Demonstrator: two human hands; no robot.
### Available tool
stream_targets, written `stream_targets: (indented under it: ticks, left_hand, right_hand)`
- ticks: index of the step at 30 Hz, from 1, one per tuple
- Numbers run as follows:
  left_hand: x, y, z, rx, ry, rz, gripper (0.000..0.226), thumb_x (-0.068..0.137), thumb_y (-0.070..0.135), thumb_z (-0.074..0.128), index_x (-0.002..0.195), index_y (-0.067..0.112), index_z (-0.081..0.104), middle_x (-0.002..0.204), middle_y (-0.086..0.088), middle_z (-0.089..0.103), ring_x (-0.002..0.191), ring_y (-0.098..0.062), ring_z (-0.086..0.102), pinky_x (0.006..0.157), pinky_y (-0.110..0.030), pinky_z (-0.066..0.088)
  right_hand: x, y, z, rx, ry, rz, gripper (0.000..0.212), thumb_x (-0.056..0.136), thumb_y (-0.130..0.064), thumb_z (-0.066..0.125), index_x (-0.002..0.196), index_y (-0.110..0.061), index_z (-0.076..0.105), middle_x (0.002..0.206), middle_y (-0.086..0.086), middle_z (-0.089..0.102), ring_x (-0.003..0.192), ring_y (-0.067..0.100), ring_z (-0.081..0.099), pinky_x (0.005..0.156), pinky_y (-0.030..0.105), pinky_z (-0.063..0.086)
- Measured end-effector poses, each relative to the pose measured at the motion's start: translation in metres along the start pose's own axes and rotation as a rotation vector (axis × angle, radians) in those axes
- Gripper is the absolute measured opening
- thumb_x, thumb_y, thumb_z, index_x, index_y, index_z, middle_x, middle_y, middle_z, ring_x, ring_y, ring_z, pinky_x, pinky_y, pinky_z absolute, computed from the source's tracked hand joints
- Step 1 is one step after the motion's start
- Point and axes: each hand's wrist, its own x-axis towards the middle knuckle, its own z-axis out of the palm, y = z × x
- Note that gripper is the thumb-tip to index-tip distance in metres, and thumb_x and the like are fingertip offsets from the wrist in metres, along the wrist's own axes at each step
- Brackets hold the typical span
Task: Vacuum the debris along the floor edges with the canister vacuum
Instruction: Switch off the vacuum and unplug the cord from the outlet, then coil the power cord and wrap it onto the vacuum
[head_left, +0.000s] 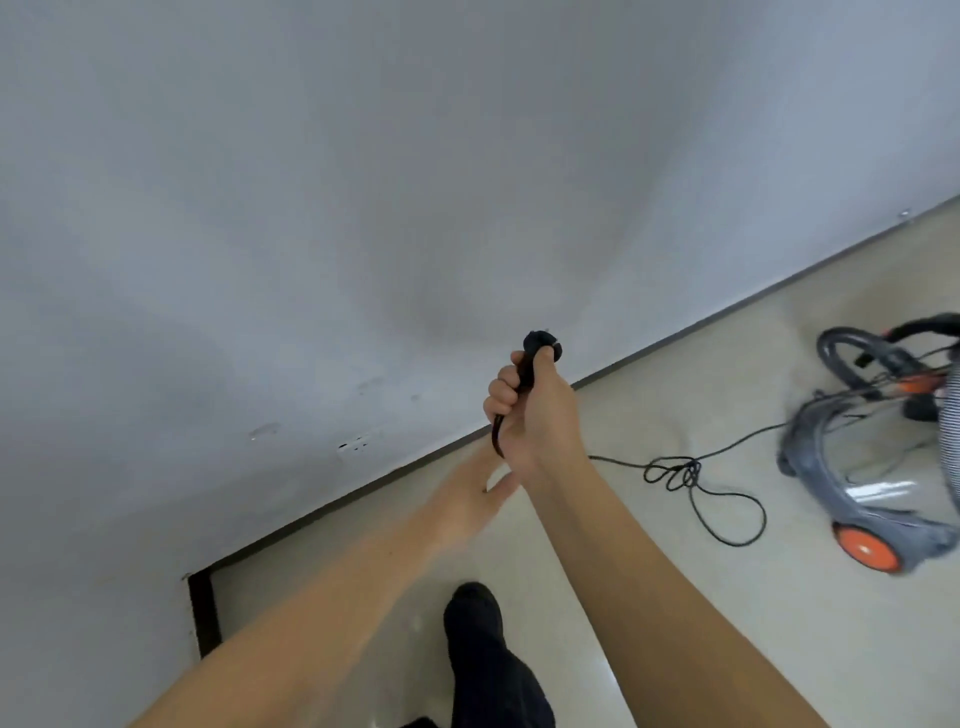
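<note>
Our right hand (524, 410) grips the plug (540, 345), prongs up toward the wall; the wall socket (357, 443) lies lower left. Left hand (470, 499) hangs relaxed. The canister vacuum (878, 457) sits right.

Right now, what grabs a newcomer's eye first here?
The right hand at centre frame, gripping a black power plug raised in front of the grey wall. Next, the cord trailing in a tangle across the pale floor to the grey-and-orange canister vacuum at the right edge.
</note>
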Motion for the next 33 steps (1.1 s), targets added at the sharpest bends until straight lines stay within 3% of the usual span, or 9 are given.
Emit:
stream_targets:
  ticks: [3, 8, 13, 15, 17, 19, 22, 27, 33]
  left_hand:
    - [-0.021, 0.081, 0.009, -0.015, 0.062, 0.026, 0.029, 0.1, 0.021, 0.036, 0.073, 0.028, 0.045, 0.071, 0.014, 0.048, 0.061, -0.004, 0.046, 0.057, -0.003, 0.035]
    - [-0.068, 0.174, 0.009, 0.087, 0.085, 0.278, 0.026, 0.101, 0.018, 0.034, 0.081, 0.011, 0.048, 0.07, -0.002, 0.054, 0.064, -0.016, 0.05, 0.067, -0.029, 0.039]
    - [-0.104, 0.262, 0.039, 0.566, -0.072, 0.656, 0.023, 0.101, 0.03, 0.033, 0.085, 0.016, 0.039, 0.064, 0.003, 0.041, 0.063, -0.023, 0.042, 0.06, -0.029, 0.031]
    - [-0.108, 0.298, 0.062, 0.728, -0.121, 0.761, 0.024, 0.101, 0.034, 0.03, 0.087, 0.017, 0.04, 0.066, 0.005, 0.04, 0.066, -0.024, 0.046, 0.064, -0.032, 0.037]
    - [-0.11, 0.329, 0.086, 0.784, -0.128, 0.804, 0.027, 0.101, 0.037, 0.03, 0.091, 0.016, 0.044, 0.066, 0.006, 0.039, 0.067, -0.022, 0.047, 0.067, -0.034, 0.041]
    - [-0.105, 0.349, 0.105, 0.641, -0.051, 0.797, 0.027, 0.1, 0.036, 0.034, 0.089, 0.015, 0.047, 0.066, 0.003, 0.046, 0.066, -0.022, 0.047, 0.064, -0.033, 0.038]
    - [-0.088, 0.374, 0.136, 0.3, 0.003, 0.736, 0.03, 0.095, 0.032, 0.05, 0.072, 0.014, 0.045, 0.059, 0.0, 0.041, 0.057, -0.016, 0.038, 0.057, -0.029, 0.029]
    - [-0.067, 0.389, 0.199, 0.148, -0.108, 0.618, 0.048, 0.086, 0.034, 0.064, 0.055, 0.02, 0.031, 0.053, 0.009, 0.027, 0.048, -0.005, 0.027, 0.048, -0.017, 0.023]
    - [-0.041, 0.351, 0.196, 0.317, -0.008, 0.434, 0.041, 0.093, 0.035, 0.055, 0.06, 0.016, 0.038, 0.056, 0.003, 0.035, 0.053, -0.011, 0.032, 0.05, -0.017, 0.025]
  right_hand:
    - [-0.065, -0.068, 0.009, 0.137, -0.02, -0.059, 0.036, 0.103, -0.033, 0.033, 0.08, -0.01, 0.048, 0.046, -0.004, 0.042, 0.035, 0.008, 0.037, 0.035, 0.017, 0.032]
    - [-0.168, -0.163, -0.024, 0.094, 0.043, -0.372, 0.025, 0.102, -0.024, 0.037, 0.092, -0.008, 0.053, 0.059, 0.002, 0.059, 0.052, 0.015, 0.061, 0.054, 0.028, 0.054]
    - [-0.251, -0.234, -0.118, -1.039, 0.514, -0.647, 0.052, 0.091, -0.008, 0.048, 0.141, -0.012, 0.032, 0.117, 0.006, 0.044, 0.105, 0.024, 0.048, 0.095, 0.044, 0.043]
    - [-0.272, -0.25, -0.148, -1.591, 0.394, -0.665, 0.056, 0.092, -0.012, 0.052, 0.143, -0.022, 0.034, 0.15, 0.001, 0.025, 0.14, 0.022, 0.018, 0.114, 0.045, 0.02]
    - [-0.292, -0.266, -0.169, -1.72, 0.222, -0.493, 0.025, 0.098, -0.025, 0.047, 0.117, -0.025, 0.062, 0.142, -0.003, 0.043, 0.138, 0.022, 0.031, 0.113, 0.042, 0.024]
    - [-0.314, -0.283, -0.19, -1.421, 0.074, -0.34, 0.038, 0.101, -0.036, 0.037, 0.085, -0.021, 0.068, 0.097, -0.003, 0.071, 0.097, 0.013, 0.065, 0.089, 0.023, 0.047]
    - [-0.344, -0.316, -0.233, -0.982, 0.04, -0.397, 0.041, 0.095, -0.035, 0.046, 0.057, -0.021, 0.052, 0.049, -0.004, 0.046, 0.043, 0.011, 0.045, 0.049, 0.016, 0.045]
    - [-0.381, -0.392, -0.297, -0.526, 0.061, -0.644, 0.049, 0.09, -0.031, 0.047, 0.043, -0.025, 0.036, 0.044, -0.009, 0.021, 0.039, 0.007, 0.013, 0.034, 0.016, 0.015]
    - [-0.407, -0.475, -0.394, 0.389, 0.304, -0.739, 0.043, 0.098, -0.029, 0.039, 0.055, -0.022, 0.036, 0.036, -0.01, 0.027, 0.03, 0.006, 0.024, 0.032, 0.015, 0.023]
